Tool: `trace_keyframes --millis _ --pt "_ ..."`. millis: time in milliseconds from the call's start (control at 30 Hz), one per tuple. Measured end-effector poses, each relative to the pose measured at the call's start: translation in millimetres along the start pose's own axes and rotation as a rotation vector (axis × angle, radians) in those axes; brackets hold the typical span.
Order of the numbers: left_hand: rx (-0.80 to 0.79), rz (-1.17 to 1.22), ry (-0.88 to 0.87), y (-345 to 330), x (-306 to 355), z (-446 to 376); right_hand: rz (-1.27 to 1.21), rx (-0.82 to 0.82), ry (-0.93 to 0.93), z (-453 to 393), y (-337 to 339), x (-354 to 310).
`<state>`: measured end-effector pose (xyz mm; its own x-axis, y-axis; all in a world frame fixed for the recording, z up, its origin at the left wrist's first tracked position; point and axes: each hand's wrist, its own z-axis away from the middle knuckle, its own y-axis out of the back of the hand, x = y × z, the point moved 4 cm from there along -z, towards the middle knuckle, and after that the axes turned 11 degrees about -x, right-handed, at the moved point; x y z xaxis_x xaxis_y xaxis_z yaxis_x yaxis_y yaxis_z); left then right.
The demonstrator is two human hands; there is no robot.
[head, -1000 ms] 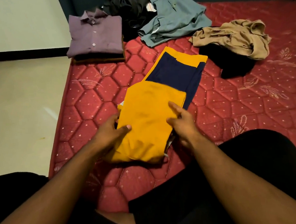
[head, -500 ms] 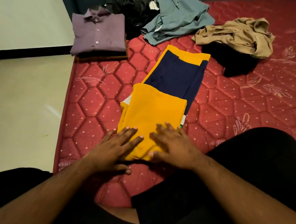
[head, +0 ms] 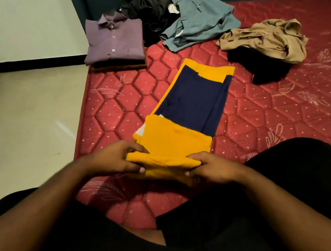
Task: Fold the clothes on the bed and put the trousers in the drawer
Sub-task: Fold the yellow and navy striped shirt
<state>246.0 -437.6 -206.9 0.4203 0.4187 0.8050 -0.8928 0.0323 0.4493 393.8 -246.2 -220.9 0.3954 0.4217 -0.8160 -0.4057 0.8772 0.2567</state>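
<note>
A yellow and navy garment [head: 182, 124] lies lengthwise on the red quilted mattress [head: 268, 118], its near yellow end folded over. My left hand [head: 116, 158] pinches the near left corner of that yellow end. My right hand [head: 212, 167] grips the near right corner, fingers curled under the cloth. Both corners are lifted a little off the mattress. A folded purple shirt [head: 113, 42] tops a small stack at the mattress's far left corner.
Unfolded clothes lie at the back: a black pile [head: 148, 7], a grey-blue shirt [head: 198, 21], a tan garment [head: 268, 39] over a black one [head: 262, 69]. Pale floor [head: 28, 115] runs along the mattress's left edge. My legs in black sit at the near edge.
Half a second ago both hands lay flat, pressing the yellow fold down. Now they have curled round its near corners and raised that edge.
</note>
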Motion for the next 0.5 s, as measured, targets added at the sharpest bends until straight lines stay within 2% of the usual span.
trace_keyframes --millis 67,167,233,300,400,500 --pt "-0.088 0.075 -0.007 10.3 19.4 3.9 -0.185 -0.067 0.038 10.8 1.9 -2.4" --pt "-0.031 0.381 -0.102 29.2 40.7 -6.6 -0.426 -0.061 0.132 20.2 15.4 -5.0" --pt "0.063 0.639 -0.163 37.8 41.7 -21.6 -0.616 0.104 0.203 18.1 41.8 -5.7" --pt "0.108 0.784 -0.172 37.9 38.8 -42.5 -0.792 0.327 0.235 13.3 72.0 -3.3" --pt "0.202 0.636 -0.160 46.9 36.0 -94.7 -0.905 0.577 0.218 -4.7 121.8 10.0" --pt "0.294 0.587 -0.159 74.9 34.6 -149.9 -0.961 0.719 0.234 -30.8 170.9 22.0"
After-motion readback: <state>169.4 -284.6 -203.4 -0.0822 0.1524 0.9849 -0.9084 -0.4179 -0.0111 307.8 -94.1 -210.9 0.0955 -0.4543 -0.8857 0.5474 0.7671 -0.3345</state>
